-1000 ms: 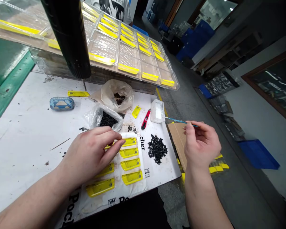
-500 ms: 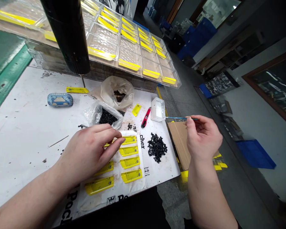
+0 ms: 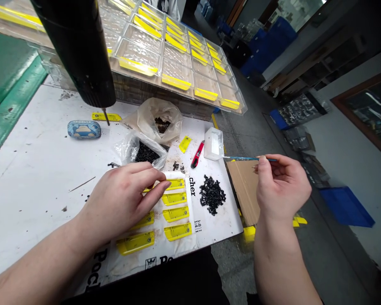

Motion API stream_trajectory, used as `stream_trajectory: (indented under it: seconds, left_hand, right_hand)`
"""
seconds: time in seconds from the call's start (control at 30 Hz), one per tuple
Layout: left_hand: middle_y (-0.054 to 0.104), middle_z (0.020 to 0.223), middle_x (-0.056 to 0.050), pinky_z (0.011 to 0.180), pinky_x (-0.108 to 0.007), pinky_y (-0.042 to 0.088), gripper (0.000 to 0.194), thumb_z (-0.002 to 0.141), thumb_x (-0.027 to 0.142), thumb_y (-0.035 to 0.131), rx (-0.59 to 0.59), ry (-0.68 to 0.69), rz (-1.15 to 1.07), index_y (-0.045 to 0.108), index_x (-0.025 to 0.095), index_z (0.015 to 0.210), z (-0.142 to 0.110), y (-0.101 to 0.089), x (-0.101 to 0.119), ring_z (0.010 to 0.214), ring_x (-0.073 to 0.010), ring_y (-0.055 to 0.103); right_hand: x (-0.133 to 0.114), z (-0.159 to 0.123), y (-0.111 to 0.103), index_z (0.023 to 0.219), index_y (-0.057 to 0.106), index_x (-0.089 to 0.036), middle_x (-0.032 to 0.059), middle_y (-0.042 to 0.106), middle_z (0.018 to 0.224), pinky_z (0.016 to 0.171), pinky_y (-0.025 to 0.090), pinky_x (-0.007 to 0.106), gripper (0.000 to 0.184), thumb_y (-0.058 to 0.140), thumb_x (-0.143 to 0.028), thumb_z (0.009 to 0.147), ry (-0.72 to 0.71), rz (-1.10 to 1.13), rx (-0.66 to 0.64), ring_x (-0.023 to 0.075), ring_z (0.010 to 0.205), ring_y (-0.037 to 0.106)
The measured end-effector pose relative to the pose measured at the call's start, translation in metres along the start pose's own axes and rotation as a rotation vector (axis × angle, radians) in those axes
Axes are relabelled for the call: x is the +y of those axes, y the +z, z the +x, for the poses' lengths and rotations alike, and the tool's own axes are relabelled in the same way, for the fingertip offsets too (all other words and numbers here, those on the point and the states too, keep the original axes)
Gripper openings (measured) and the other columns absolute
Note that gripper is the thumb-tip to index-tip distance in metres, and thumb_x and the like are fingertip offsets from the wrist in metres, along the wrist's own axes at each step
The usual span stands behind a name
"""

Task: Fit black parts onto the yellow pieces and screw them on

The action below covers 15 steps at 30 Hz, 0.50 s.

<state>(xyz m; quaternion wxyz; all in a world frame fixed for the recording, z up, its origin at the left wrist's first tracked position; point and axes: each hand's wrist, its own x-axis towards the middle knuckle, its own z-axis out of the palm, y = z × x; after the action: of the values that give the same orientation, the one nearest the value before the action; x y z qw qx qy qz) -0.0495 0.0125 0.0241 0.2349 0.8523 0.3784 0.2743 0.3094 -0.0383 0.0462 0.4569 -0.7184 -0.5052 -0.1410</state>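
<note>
My left hand [image 3: 123, 197] rests on the white table [image 3: 34, 178], fingers curled down over the top yellow plastic part [image 3: 175, 184] of two short columns of yellow parts [image 3: 175, 214]. My right hand [image 3: 281, 186] is off the table's right edge, pinching a thin blue brush [image 3: 246, 159] whose tip points left into a small white open box [image 3: 213, 144]. A heap of small black clips [image 3: 212, 195] lies between the two hands.
Clear trays of yellow parts [image 3: 178, 55] stand at the back. A black hanging screwdriver [image 3: 78, 51] dangles at upper left. Two plastic bags of black pieces [image 3: 146, 152], a red knife [image 3: 197, 154], a blue tin [image 3: 84, 129] and a cardboard box [image 3: 244, 190] are nearby.
The view shifted slightly. My right hand has moved a little right and up with the brush; my left hand stays on the yellow part.
</note>
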Motion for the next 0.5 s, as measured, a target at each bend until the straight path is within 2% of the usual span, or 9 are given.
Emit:
stream_trajectory:
  seconds: [0.33,0.5]
  left_hand:
    - [0.078,0.096,-0.002,0.073,-0.033,0.055,0.03,0.112,0.04,0.056,0.005,0.005,-0.005,0.079,0.024,0.102,0.001,0.0,0.0,0.082,-0.0189,0.073]
    - [0.078,0.095,-0.002,0.072,-0.033,0.055,0.029,0.112,0.039,0.056,0.01,0.015,-0.001,0.079,0.024,0.103,0.0,0.0,0.0,0.082,-0.0193,0.074]
  right_hand:
    - [-0.006,0.003,0.017,0.105,0.077,-0.022,0.0002,0.075,0.084,0.068,0.063,0.036,0.031,0.084,-0.05,0.093,0.062,0.219,0.054,0.018,0.069,0.073]
    - [0.003,0.007,0.03,0.101,0.077,-0.022,0.0009,0.075,0.084,0.068,0.06,0.035,0.033,0.084,-0.052,0.093,0.054,0.192,0.076,0.0181,0.069,0.073]
